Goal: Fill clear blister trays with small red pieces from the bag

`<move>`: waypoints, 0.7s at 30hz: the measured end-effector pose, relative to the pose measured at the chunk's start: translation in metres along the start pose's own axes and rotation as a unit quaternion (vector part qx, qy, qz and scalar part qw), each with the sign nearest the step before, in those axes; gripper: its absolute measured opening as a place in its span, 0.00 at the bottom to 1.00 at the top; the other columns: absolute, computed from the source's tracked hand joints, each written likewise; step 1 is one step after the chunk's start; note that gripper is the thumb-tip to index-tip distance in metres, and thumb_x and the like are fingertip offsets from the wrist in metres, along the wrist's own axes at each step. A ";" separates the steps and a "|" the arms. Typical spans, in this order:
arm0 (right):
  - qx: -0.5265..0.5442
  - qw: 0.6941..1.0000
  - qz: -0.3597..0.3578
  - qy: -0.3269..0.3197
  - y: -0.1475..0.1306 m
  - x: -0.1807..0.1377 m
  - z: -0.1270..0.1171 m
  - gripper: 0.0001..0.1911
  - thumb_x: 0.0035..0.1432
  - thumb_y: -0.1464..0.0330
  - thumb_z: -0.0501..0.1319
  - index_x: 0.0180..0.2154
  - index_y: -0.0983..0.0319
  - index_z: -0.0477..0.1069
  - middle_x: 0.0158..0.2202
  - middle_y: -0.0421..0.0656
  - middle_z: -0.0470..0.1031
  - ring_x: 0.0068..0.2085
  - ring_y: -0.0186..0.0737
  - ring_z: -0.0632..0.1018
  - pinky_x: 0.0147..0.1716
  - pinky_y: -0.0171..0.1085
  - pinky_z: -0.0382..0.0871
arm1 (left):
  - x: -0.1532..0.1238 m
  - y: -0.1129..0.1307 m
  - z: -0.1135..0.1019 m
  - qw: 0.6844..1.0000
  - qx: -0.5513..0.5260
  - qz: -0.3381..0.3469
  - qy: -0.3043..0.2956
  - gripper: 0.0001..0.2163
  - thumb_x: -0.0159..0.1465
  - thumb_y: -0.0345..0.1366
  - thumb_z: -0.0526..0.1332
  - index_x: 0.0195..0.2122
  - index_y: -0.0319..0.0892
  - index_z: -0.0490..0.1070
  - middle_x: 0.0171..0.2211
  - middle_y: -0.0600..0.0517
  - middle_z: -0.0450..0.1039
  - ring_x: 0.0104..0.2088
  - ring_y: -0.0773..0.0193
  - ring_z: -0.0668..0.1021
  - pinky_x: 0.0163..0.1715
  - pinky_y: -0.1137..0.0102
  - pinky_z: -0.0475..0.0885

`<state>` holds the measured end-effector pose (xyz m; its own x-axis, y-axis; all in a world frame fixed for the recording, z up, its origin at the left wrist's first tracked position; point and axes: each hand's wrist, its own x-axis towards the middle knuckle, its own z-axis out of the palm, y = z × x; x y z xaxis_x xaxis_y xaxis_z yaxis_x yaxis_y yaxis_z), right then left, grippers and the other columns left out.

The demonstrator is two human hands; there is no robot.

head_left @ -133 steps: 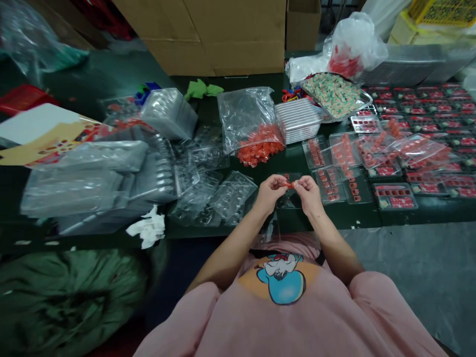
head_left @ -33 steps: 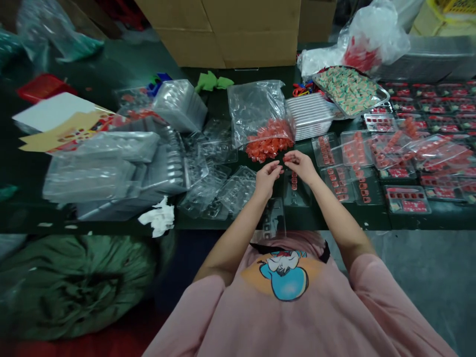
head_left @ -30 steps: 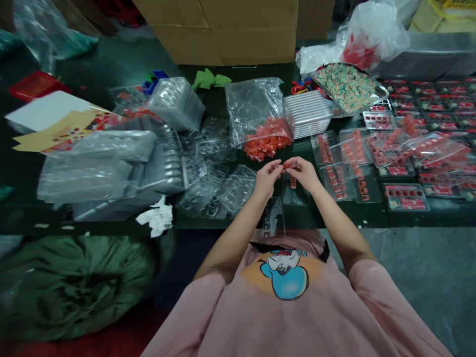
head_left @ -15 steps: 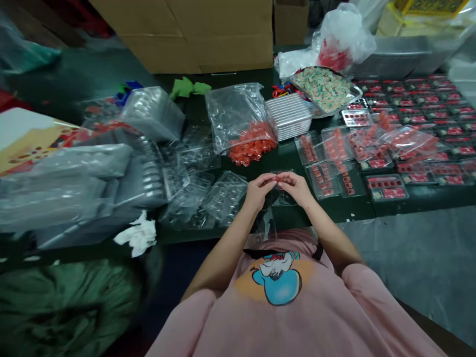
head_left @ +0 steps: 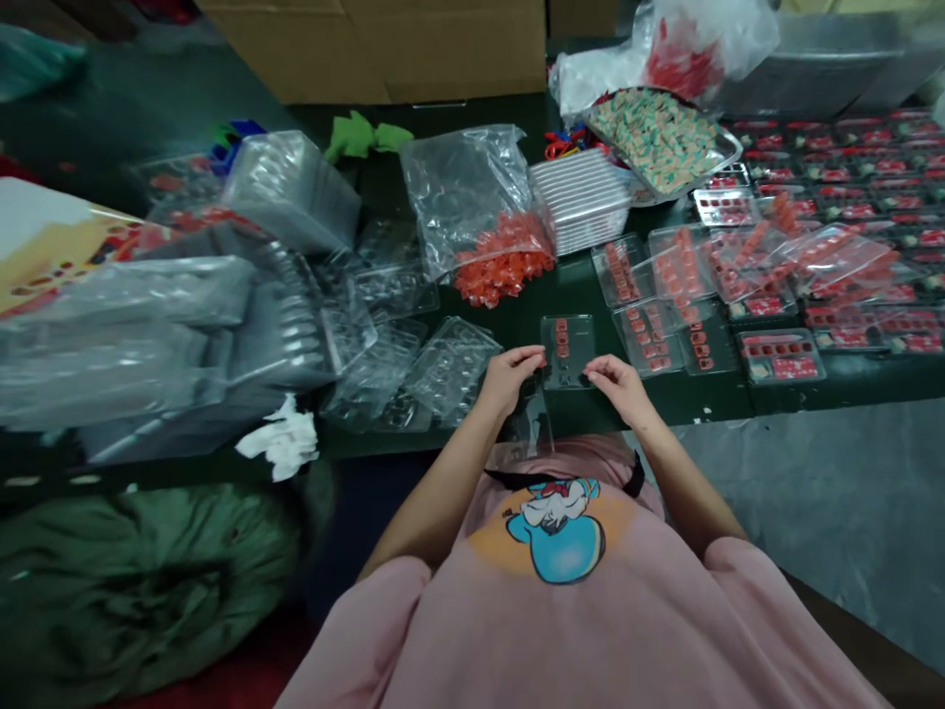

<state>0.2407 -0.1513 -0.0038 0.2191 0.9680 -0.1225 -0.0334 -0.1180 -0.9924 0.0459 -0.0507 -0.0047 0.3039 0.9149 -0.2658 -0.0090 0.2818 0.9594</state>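
Between my hands a clear plastic blister tray (head_left: 580,340) lies flat on the dark table, with several small orange-red pieces in a column in its cavities. My left hand (head_left: 511,378) is at its left edge, thumb and fingers pinched together; a reddish spot shows at the tips, too small to name. At the tray's right edge my right hand (head_left: 618,387) also has its fingertips pressed together, and what they hold, if anything, is hidden. Beyond the tray, a pile of orange-red pieces (head_left: 502,261) spills from a clear plastic bag (head_left: 465,187).
Clear trays (head_left: 454,369) lie loosely at left, beside larger stacks (head_left: 295,192). Filled trays (head_left: 644,335) and packs with red cards (head_left: 783,356) cover the right side. Behind stand a ribbed stack (head_left: 580,202), a tray of green-and-beige pieces (head_left: 657,138) and a cardboard box (head_left: 413,54).
My hands were together above the tray, fingertips meeting at a red piece. They have moved apart to its two sides, uncovering the tray. The whole view has shifted slightly.
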 end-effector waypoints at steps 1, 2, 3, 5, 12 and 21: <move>-0.001 1.000 0.003 0.013 0.004 -0.002 -0.002 0.12 0.55 0.58 0.65 0.36 0.59 0.72 0.34 0.40 0.75 0.36 0.36 0.75 0.41 0.37 0.68 | 0.001 -0.001 -0.001 1.000 -0.002 -0.008 -0.003 0.19 0.48 0.43 0.73 0.39 0.39 0.80 0.33 0.47 0.80 0.34 0.62 0.79 0.39 0.67 0.73; 0.003 1.000 0.005 0.022 0.008 -0.003 -0.003 0.12 0.55 0.58 0.65 0.37 0.59 0.72 0.34 0.40 0.75 0.36 0.36 0.75 0.41 0.37 0.68 | 0.002 -0.001 -0.001 1.000 0.002 -0.010 -0.012 0.19 0.47 0.42 0.73 0.39 0.39 0.80 0.33 0.47 0.80 0.35 0.62 0.79 0.39 0.67 0.73; 0.008 1.000 0.007 0.026 0.011 -0.004 -0.002 0.12 0.55 0.58 0.65 0.36 0.59 0.72 0.34 0.40 0.75 0.36 0.36 0.75 0.41 0.37 0.68 | 0.003 -0.001 0.000 1.000 0.015 -0.004 -0.022 0.19 0.47 0.41 0.73 0.39 0.39 0.80 0.35 0.47 0.79 0.35 0.61 0.79 0.40 0.67 0.73; 0.020 0.999 0.011 0.026 0.013 -0.004 0.000 0.12 0.55 0.58 0.65 0.36 0.59 0.72 0.34 0.39 0.75 0.36 0.36 0.75 0.41 0.36 0.68 | 0.001 0.000 0.005 0.996 0.074 0.034 -0.043 0.16 0.50 0.39 0.72 0.39 0.40 0.80 0.38 0.47 0.79 0.37 0.61 0.79 0.40 0.68 0.73; 0.018 1.000 0.018 0.010 0.009 0.000 0.009 0.11 0.54 0.59 0.65 0.36 0.59 0.72 0.33 0.39 0.75 0.36 0.36 0.75 0.42 0.37 0.68 | 0.003 -0.006 0.024 0.932 0.298 0.189 -0.083 0.09 0.59 0.32 0.64 0.41 0.43 0.80 0.40 0.48 0.78 0.39 0.62 0.79 0.43 0.67 0.73; -0.036 0.999 -0.009 -0.006 0.014 0.011 0.011 0.10 0.56 0.60 0.62 0.36 0.58 0.72 0.32 0.37 0.75 0.34 0.35 0.74 0.38 0.35 0.68 | 0.025 -0.025 0.012 0.866 0.401 0.280 -0.104 0.10 0.64 0.38 0.59 0.40 0.47 0.80 0.39 0.47 0.78 0.40 0.57 0.79 0.43 0.64 0.74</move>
<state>0.2321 -0.1401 -0.0188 0.2070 0.9727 -0.1054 0.0404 -0.1161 -0.9924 0.0653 -0.0386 -0.0339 0.6316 0.7476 0.2053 0.4291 -0.5576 0.7106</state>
